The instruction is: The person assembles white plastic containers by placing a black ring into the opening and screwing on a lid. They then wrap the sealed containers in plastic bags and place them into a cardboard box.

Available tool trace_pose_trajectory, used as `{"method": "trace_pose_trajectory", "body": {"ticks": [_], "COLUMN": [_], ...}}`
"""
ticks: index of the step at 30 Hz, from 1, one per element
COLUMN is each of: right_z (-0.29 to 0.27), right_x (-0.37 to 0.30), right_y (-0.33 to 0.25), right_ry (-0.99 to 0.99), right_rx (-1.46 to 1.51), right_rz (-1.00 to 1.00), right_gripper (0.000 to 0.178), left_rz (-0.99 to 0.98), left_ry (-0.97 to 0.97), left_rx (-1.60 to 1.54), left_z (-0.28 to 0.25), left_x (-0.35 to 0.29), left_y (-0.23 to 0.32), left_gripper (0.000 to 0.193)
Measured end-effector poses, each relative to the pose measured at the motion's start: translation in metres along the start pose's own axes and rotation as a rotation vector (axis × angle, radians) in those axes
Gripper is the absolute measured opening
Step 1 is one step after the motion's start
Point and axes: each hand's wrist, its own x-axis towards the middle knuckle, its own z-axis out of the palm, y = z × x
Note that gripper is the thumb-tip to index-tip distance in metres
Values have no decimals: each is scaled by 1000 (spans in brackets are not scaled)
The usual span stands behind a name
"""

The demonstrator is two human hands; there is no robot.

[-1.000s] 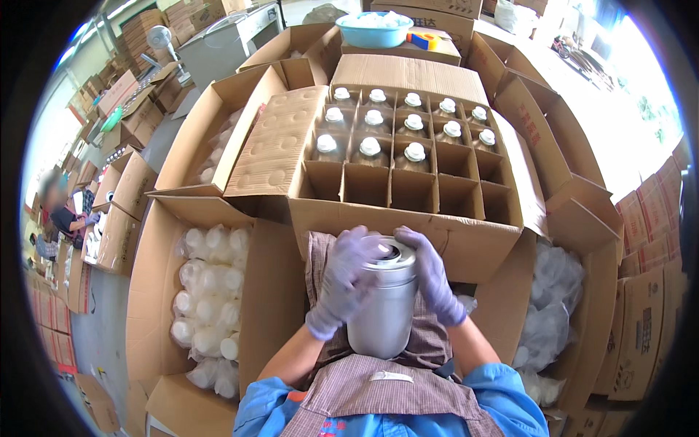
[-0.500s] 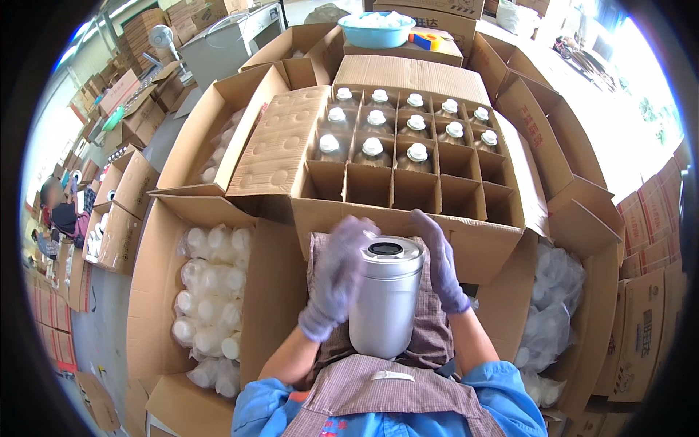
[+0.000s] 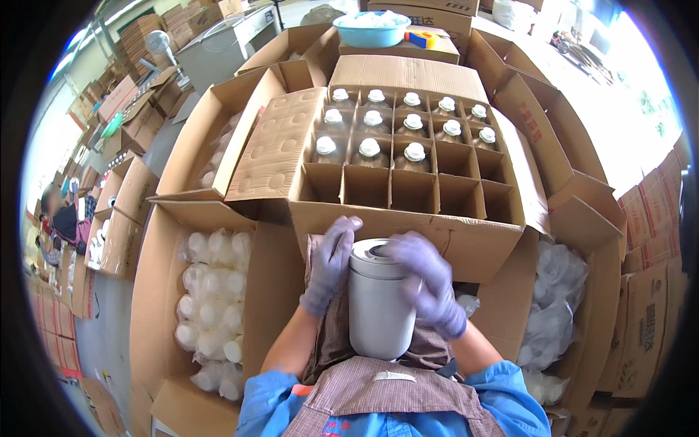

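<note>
A silver-grey canister (image 3: 378,313) with a rounded lid and a dark round opening on top stands upright on my lap against a checked brown apron (image 3: 357,386). Both my hands wear thin purple-grey gloves. My left hand (image 3: 329,266) stands upright at the canister's left side, fingers stretched out and holding nothing. My right hand (image 3: 429,280) lies over the right part of the lid, slightly blurred. Its stretched fingers reach across the top and partly hide the dark opening.
Ahead, a divided carton (image 3: 408,226) holds several white-capped bottles (image 3: 370,148). To the left, an open box (image 3: 164,291) contains bagged white pieces (image 3: 211,291); to the right sit clear plastic bags (image 3: 550,313). A blue basin (image 3: 371,30) stands at the back. Another person works far left.
My right hand has moved left from beside the canister onto its lid. My left hand has drawn back slightly from the lid's left edge.
</note>
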Motion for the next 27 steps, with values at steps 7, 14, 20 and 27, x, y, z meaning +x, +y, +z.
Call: {"method": "trace_pose_trajectory", "body": {"ticks": [7, 14, 20, 27], "right_z": [6, 12, -10, 11], "right_x": [8, -21, 2, 20], "right_y": [-25, 59, 18, -54], "right_ry": [-260, 76, 67, -455], "right_rx": [-241, 183, 127, -151], "right_rz": [-189, 291, 159, -225], "right_gripper": [63, 51, 55, 65], "left_rz": [-85, 110, 30, -272], "left_ry": [-95, -104, 37, -141], "left_rx": [-45, -25, -42, -242], "left_z": [1, 16, 0, 0], "left_x": [-2, -5, 3, 8], "left_y": [-39, 53, 28, -47], "left_gripper": [40, 47, 51, 40]}}
